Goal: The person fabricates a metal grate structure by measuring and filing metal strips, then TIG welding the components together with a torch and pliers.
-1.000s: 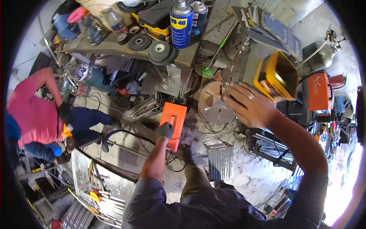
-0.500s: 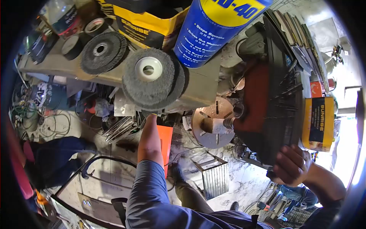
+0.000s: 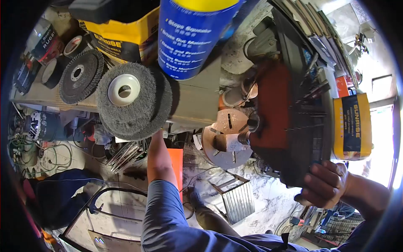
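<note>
My right hand is closed, its fingers curled at the lower edge of a dark panel with drill bits along it; what they grip is hidden. Beside the panel is a red and dark drill press above a round slotted table. My left forearm reaches up behind a grey abrasive wheel and the shelf, which hide my left hand. The wheel has a white hub and lies stacked on another disc. A blue WD-40 can stands beside it.
The brown shelf carries a flap disc, tape rolls and a yellow SUNRISE box. Another yellow SUNRISE box is at right. Below are an orange-red panel, a ribbed metal frame and a person's dark-clothed legs.
The shelf and its things have shifted left in view, and the abrasive wheel also sits lower. My right hand stays at the panel's lower edge, still closed.
</note>
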Tool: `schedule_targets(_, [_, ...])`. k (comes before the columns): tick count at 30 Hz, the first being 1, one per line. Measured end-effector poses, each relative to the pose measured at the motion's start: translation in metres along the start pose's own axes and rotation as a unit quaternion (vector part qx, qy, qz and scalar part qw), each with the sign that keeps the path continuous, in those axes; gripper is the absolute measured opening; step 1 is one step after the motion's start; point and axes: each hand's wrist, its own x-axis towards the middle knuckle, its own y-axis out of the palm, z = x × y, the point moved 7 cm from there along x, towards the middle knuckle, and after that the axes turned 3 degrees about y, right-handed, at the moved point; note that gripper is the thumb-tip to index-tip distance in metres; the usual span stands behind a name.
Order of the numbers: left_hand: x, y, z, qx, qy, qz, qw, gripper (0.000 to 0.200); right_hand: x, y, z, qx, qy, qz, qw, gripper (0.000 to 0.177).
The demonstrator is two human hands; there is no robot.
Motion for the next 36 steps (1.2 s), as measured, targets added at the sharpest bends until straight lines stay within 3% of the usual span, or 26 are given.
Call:
schedule_targets(5, [-0.067,-0.040,0.030,-0.049,-0.070,0.034,0.996,0.041,0.008,-0.004,-0.003,-0.005,0.010,-0.014,1.000,0.030])
schedule_targets(6, [-0.060,-0.004,0.058,0.127,0.102,-0.030,0.986,0.037,0.012,-0.005,-0.002,0.005,0.009,-0.015,1.000,0.032])
schedule_targets(7, [-0.101,-0.040,0.051,0.042,0.022,-0.094,0.994,0.035,0.013,-0.008,-0.004,0.010,0.010,-0.016,1.000,0.034])
schedule_targets(8, [-0.141,-0.052,0.050,-0.186,0.075,-0.150,0.968,0.036,0.007,-0.005,-0.002,0.002,-0.005,-0.018,1.000,0.046])
schedule_targets(10, [-0.209,-0.048,0.080,-0.002,0.147,-0.268,0.952,0.024,0.002,-0.006,-0.001,0.012,-0.006,-0.016,1.000,0.049])
schedule_targets(11, [-0.240,-0.048,0.089,0.015,0.272,-0.218,0.937,0.031,0.001,-0.009,-0.001,0.006,-0.011,-0.016,1.000,0.054])
schedule_targets(12, [-0.274,-0.049,0.095,0.001,0.246,-0.128,0.961,0.040,0.003,-0.008,0.000,0.024,0.003,0.043,0.999,0.063])
schedule_targets(13, [-0.327,-0.070,0.079,0.155,0.304,-0.237,0.910,0.035,-0.004,0.000,0.001,0.045,0.011,0.009,0.999,0.069])
schedule_targets(16, [-0.439,-0.094,0.077,0.451,0.178,-0.122,0.866,0.024,-0.004,-0.011,0.016,-0.084,-0.054,-0.030,0.995,0.066])
schedule_targets(17, [-0.467,-0.102,0.074,0.383,0.238,0.005,0.893,0.027,-0.007,-0.011,0.025,-0.166,-0.084,-0.023,0.982,0.064])
schedule_targets(18, [-0.507,-0.115,0.060,0.377,0.297,-0.027,0.877,0.027,-0.010,-0.018,0.032,-0.192,-0.092,-0.040,0.976,0.062])
schedule_targets(19, [-0.540,-0.129,0.051,0.206,0.270,-0.034,0.940,0.025,-0.021,-0.033,0.050,-0.215,-0.103,-0.062,0.969,0.059])
schedule_targets(20, [-0.568,-0.143,0.052,0.030,0.229,-0.030,0.973,0.023,-0.039,-0.046,0.072,-0.207,-0.046,-0.091,0.973,0.058])
schedule_targets(21, [-0.591,-0.139,0.043,-0.002,0.240,0.067,0.969,0.021,-0.055,-0.061,0.096,-0.198,0.002,-0.122,0.973,0.057])
schedule_targets(24, [-0.651,-0.117,0.040,-0.061,0.308,0.279,0.907,0.020,-0.150,-0.109,0.175,-0.157,0.106,-0.187,0.964,0.054])
schedule_targets(27, [-0.738,-0.122,0.016,0.058,0.460,0.329,0.823,0.021,-0.312,-0.129,0.292,-0.083,0.202,-0.215,0.952,0.053])
schedule_targets(29, [-0.801,-0.129,-0.002,0.162,0.523,0.310,0.777,0.024,-0.432,-0.091,0.391,0.022,0.311,-0.103,0.944,0.055])
schedule_targets(30, [-0.828,-0.131,-0.009,0.174,0.520,0.316,0.774,0.025,-0.495,-0.076,0.455,0.041,0.388,-0.036,0.920,0.057])
schedule_targets(32, [-0.891,-0.126,-0.019,0.192,0.508,0.329,0.772,0.027,-0.606,-0.049,0.606,0.114,0.582,0.036,0.804,0.068])
schedule_targets(33, [-0.922,-0.118,-0.023,0.159,0.476,0.365,0.784,0.032,-0.647,-0.052,0.681,0.185,0.684,0.029,0.705,0.073])
schedule_targets(34, [-0.960,-0.107,-0.031,0.154,0.506,0.386,0.756,0.034,-0.682,-0.058,0.753,0.268,0.769,0.050,0.579,0.079])
schedule_targets(36, [-1.045,-0.089,-0.040,0.144,0.550,0.432,0.700,0.037,-0.715,-0.082,0.875,0.296,0.876,0.076,0.372,0.084])
